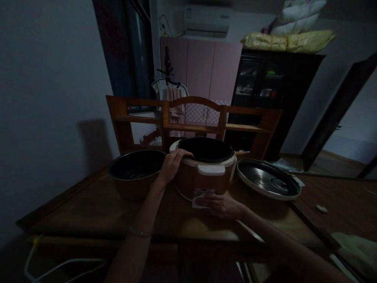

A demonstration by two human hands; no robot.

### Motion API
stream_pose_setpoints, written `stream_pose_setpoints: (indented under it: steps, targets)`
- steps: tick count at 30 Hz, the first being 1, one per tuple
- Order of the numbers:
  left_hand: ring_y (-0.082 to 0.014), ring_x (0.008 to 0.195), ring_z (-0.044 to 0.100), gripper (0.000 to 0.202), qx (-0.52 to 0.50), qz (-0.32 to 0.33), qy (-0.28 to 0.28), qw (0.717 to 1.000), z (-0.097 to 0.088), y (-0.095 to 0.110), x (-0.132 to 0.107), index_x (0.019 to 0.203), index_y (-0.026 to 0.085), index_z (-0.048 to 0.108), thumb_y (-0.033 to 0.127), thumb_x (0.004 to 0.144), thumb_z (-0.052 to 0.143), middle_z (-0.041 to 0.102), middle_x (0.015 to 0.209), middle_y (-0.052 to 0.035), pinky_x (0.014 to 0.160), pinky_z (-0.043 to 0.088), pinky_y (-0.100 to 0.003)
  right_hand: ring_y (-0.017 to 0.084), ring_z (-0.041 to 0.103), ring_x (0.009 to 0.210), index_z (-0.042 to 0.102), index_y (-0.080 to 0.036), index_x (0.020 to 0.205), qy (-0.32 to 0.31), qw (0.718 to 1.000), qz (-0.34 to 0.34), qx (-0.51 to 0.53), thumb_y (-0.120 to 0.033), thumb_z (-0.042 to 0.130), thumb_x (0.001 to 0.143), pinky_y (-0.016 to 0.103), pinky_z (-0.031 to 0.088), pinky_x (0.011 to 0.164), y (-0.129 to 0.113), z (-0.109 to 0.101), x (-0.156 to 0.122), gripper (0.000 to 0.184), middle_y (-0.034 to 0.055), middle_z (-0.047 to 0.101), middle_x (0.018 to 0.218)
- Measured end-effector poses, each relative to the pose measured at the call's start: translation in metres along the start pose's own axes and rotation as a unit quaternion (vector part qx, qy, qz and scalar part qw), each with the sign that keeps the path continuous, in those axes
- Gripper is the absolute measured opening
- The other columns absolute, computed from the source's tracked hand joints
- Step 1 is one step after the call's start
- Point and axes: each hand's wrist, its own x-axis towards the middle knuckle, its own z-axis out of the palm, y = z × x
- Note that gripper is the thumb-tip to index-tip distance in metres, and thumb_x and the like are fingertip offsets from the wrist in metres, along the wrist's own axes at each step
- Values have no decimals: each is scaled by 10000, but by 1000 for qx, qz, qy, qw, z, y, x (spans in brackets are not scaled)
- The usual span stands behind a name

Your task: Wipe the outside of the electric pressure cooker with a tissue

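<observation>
The rice cooker [206, 182] is set on the bench [165, 220], its rim apparently steadied by the left hand [173, 159], whose grip cannot be judged; a white cloth [195, 203] is clamped in the right hand [222, 206], seemingly spread flat against the lower front.

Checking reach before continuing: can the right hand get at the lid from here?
Probably yes: the lid lies right of the cooker, and nothing visible stands between it and the right hand. That hand presses what looks like a white cloth to the cooker, so it may need freeing first.
</observation>
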Motion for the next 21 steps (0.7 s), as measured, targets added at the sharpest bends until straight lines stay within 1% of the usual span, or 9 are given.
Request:
stream_pose_setpoints:
  steps: [4,8,10,12,15,18,21]
  targets:
    - [-183,1093,643,537,-3,1,0,1000,0,0,0,1010,223,767,361,1029,249,740,1142,-5,1062,410,-303,176,355,1478,565,-50,1354,8,1000,5,-10,-144,466,1014,344,337,1231,-1,4,1,366,149,441,1551]
    - [-184,1084,646,531,-3,4,2,1000,0,1,0,1017,223,767,357,1027,253,740,1142,-4,1049,418,-304,184,359,1477,581,-36,1331,15,1000,14,-14,-137,472,1006,356,339,1231,-5,13,7,357,163,445,1545]
    - [-184,1086,643,537,-3,-2,5,1000,1,1,-1,1007,220,768,364,1025,250,740,1142,-6,1052,418,-302,178,332,1489,538,-36,1381,18,999,29,-7,-120,460,1002,347,336,1231,-8,17,13,396,154,451,1544]
    - [-183,1089,641,544,-4,-6,5,1000,1,1,-1,997,220,767,370,1023,245,739,1137,-7,1059,415,-302,173,298,1502,460,-39,1452,24,998,52,3,-109,456,996,331,332,1232,-11,20,21,461,139,442,1553]
    - [-180,1081,642,546,-7,-4,7,1000,2,1,-1,991,226,766,364,1022,239,740,1125,-1,1066,408,-305,188,285,1508,393,-16,1492,32,998,60,-6,-88,461,967,339,337,1231,-15,24,33,534,151,436,1554]
    - [-183,1088,640,543,-7,-5,4,1000,2,1,-1,983,226,763,364,1022,240,743,1116,-2,1072,404,-305,229,298,1504,415,24,1467,33,997,52,-36,-69,459,946,365,329,1237,-17,31,45,531,181,432,1550]
    - [-186,1095,639,534,-11,-6,6,1000,2,0,-1,971,216,761,366,1021,250,745,1111,-11,1074,404,-305,247,304,1501,428,21,1460,40,996,59,-55,-62,472,933,375,309,1247,-18,40,59,535,183,418,1560]
